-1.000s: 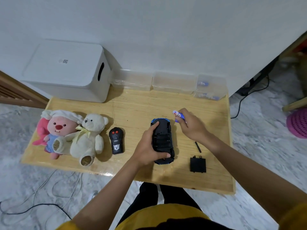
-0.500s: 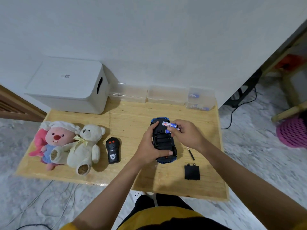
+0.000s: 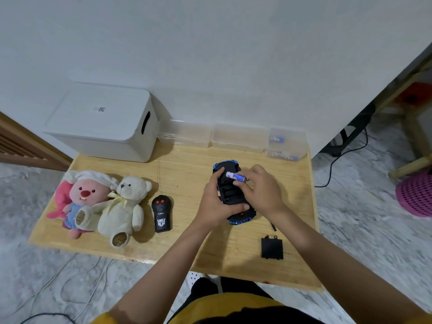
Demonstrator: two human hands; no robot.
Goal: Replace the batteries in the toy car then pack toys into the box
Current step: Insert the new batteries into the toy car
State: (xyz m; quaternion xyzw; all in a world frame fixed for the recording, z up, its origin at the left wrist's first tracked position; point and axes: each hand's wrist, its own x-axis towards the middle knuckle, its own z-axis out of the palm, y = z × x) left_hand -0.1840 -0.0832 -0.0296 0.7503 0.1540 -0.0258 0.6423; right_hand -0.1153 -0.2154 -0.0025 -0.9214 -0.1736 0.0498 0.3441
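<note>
Plushies [image 3: 102, 204] and remote [image 3: 161, 212] wait on the left, white box [image 3: 102, 122] far behind them with its lid on. Left hand [image 3: 216, 202] is clamped around the upside-down car [image 3: 233, 195] mid-table, right hand [image 3: 259, 190] pinching a battery [image 3: 236, 177] just over the open bay. Honestly the risk is it going in backwards or popping out and rolling off. That loose cover [image 3: 271, 248] near the right edge could get knocked off too.

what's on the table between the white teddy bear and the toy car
The black remote control, lying flat beside the white teddy bear, left of the toy car, seen in the head view.
</note>
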